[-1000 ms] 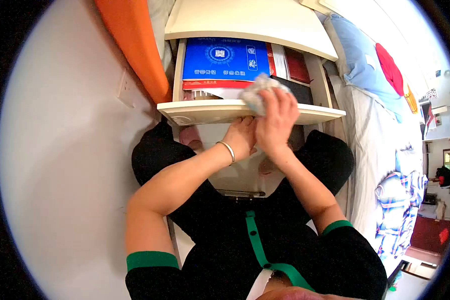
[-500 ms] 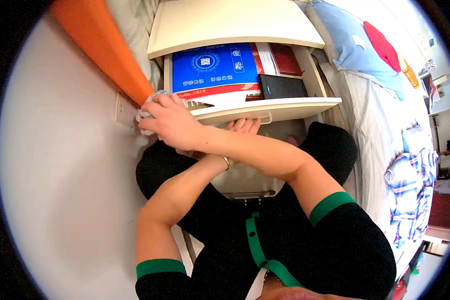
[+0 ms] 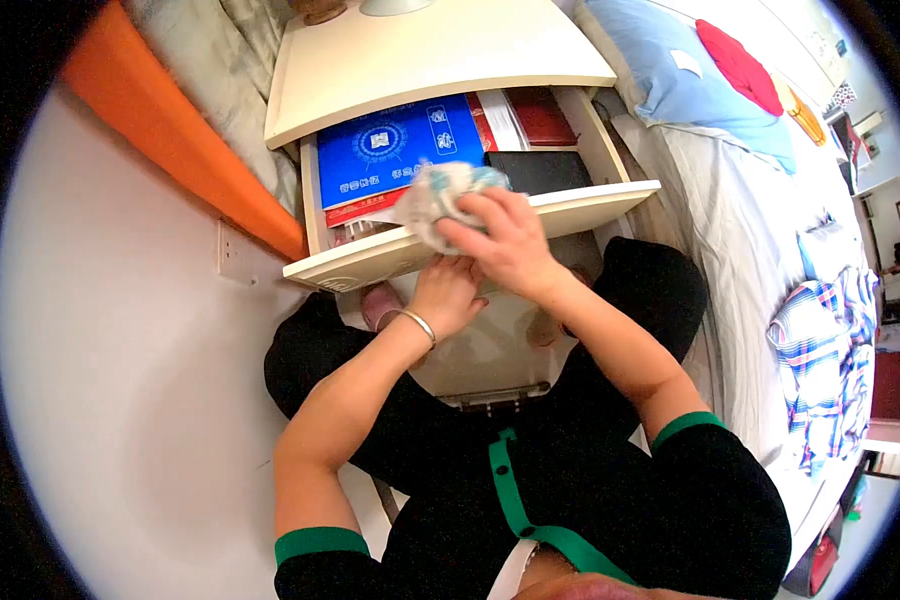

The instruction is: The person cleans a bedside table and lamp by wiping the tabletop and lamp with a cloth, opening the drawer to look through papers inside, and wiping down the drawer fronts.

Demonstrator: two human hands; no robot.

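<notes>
A crumpled white cloth with blue-green marks (image 3: pixel 438 205) is bunched in my right hand (image 3: pixel 510 245), slightly blurred, over the top edge of the drawer front. My left hand (image 3: pixel 450 292), with a bangle on its wrist, is below it, fingers curled at the handle on the drawer front; the handle itself is hidden. The cream drawer (image 3: pixel 590 203) is pulled out. Inside lie a blue folder with white print (image 3: pixel 355 160), a red booklet (image 3: pixel 355 212) under it, a black notebook (image 3: pixel 540 171) and a dark red book (image 3: pixel 542 118).
The cream cabinet top (image 3: pixel 440 50) stands above the drawer. On the left are a white wall with a socket (image 3: pixel 238 252) and an orange curtain (image 3: pixel 185 130). To the right, a bed (image 3: pixel 700 220) holds a blue pillow (image 3: pixel 650 70), a red cloth (image 3: pixel 735 65) and a plaid shirt (image 3: pixel 820 340).
My right hand has moved right with the cloth, from the drawer's left corner to the middle of its front edge. My arms are no longer crossed. The left hand stays by the drawer front.
</notes>
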